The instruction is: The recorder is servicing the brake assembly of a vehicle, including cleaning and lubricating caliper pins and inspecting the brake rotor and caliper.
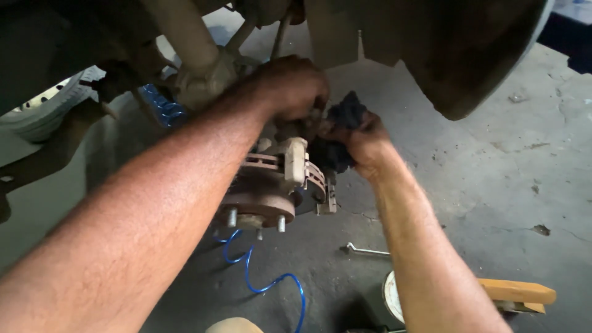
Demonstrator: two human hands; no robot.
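A rusty brake disc with a wheel hub (pixel 256 206) and its studs sits under a car's wheel arch, with a pale brake caliper (pixel 296 159) over its edge. My left hand (pixel 291 86) is closed on the top of the caliper area; what it grips is hidden. My right hand (pixel 364 140) holds a dark blue rag (pixel 344 114) pressed against the caliper's right side. Both forearms reach in from below.
A coiled blue air hose (pixel 271 283) lies on the concrete floor below the hub. A metal wrench (pixel 364 251) rests to the right, near a round white container (pixel 391 296) and a yellow-handled tool (pixel 515 291). A tyre (pixel 43 108) shows at left.
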